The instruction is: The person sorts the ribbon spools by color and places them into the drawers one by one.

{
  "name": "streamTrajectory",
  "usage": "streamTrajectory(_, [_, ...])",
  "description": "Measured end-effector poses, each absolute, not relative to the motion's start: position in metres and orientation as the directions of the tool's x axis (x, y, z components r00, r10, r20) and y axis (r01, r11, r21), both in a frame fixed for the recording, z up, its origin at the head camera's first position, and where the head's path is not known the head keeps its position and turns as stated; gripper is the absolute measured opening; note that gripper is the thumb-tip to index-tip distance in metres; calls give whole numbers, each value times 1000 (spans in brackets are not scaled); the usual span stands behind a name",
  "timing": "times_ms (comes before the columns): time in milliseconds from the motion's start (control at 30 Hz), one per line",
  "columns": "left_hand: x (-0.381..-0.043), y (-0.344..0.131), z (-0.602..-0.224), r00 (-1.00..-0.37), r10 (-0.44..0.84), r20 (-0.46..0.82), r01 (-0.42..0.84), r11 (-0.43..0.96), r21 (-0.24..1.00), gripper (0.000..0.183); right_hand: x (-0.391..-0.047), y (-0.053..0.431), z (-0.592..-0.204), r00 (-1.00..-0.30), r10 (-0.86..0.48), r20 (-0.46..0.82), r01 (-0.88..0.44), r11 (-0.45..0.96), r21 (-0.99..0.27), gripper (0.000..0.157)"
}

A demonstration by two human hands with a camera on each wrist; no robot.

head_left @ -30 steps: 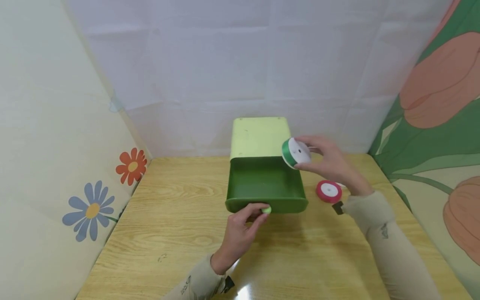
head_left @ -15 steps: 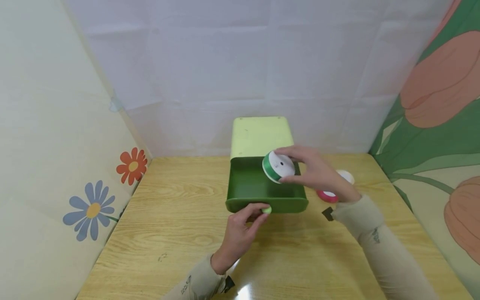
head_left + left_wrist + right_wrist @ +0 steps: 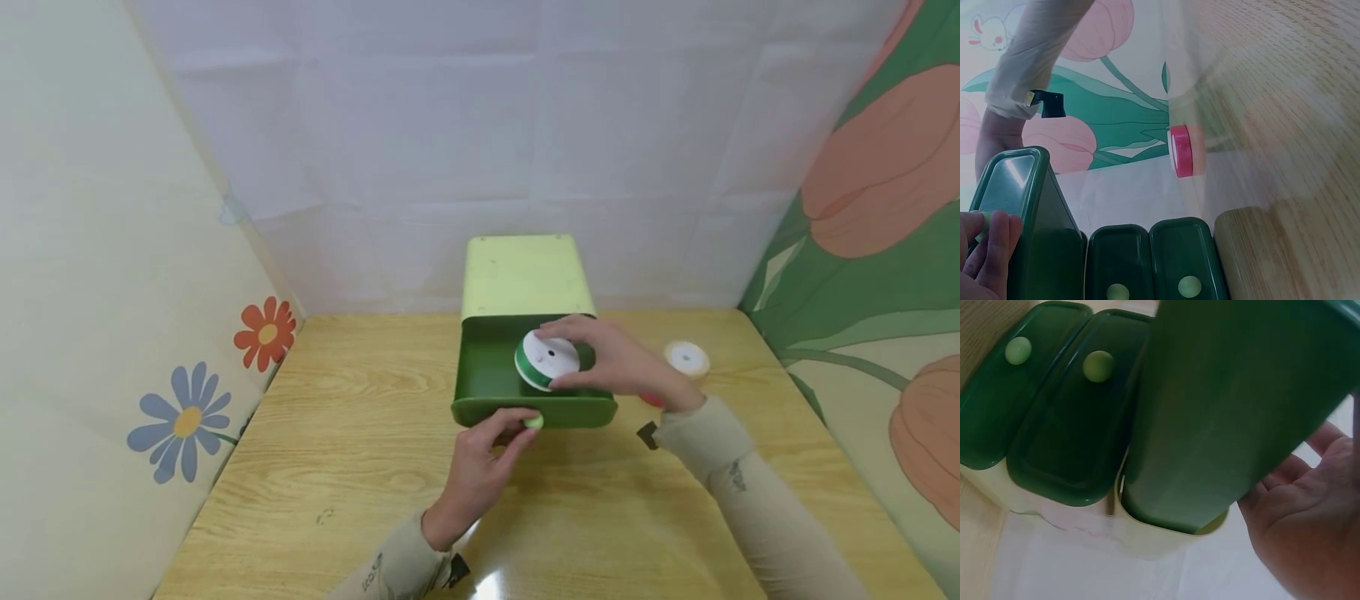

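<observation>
In the head view, my left hand pinches the light green knob of a dark green drawer. This drawer stands pulled out from the top of a pale green cabinet. My right hand grips a spool of green ribbon with white sides, thumb and fingers across its rim. The spool is tilted within the drawer's opening; whether it touches the bottom I cannot tell. In the right wrist view the drawer's side hides the spool, and part of my right hand shows beyond it.
Right of the cabinet, a white spool lies on the wooden table. A pink-red ribbon spool is mostly hidden behind my right wrist in the head view. Two closed drawers sit below the pulled-out one. A white sheet hangs behind.
My right hand has carried the green ribbon spool left and down, from beside the cabinet into the drawer's opening. The left hand has stayed on the knob.
</observation>
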State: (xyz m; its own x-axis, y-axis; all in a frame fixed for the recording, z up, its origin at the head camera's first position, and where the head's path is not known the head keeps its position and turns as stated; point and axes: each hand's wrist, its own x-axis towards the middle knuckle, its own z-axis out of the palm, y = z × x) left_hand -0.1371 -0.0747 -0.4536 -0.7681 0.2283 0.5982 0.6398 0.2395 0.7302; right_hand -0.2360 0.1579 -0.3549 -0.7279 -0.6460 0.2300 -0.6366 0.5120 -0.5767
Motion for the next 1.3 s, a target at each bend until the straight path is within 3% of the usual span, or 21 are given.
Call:
streamTrajectory(167, [-136,-74,-452,-769,222,599,639,243,730,17,-238,156,-360,-723,-661,202,-632,514,-581,64])
streamTrajectory(433, [-135,-73,-452,-761,215,613,649,237,723,17,-239,150,-363,-692,-688,220,-694,547,-468,65])
streamTrajectory(1300, [-137,-75,-456,-726,230,648,688,254,680,17,-240,144,-365,-680,-708,188,-713,582,-391,69])
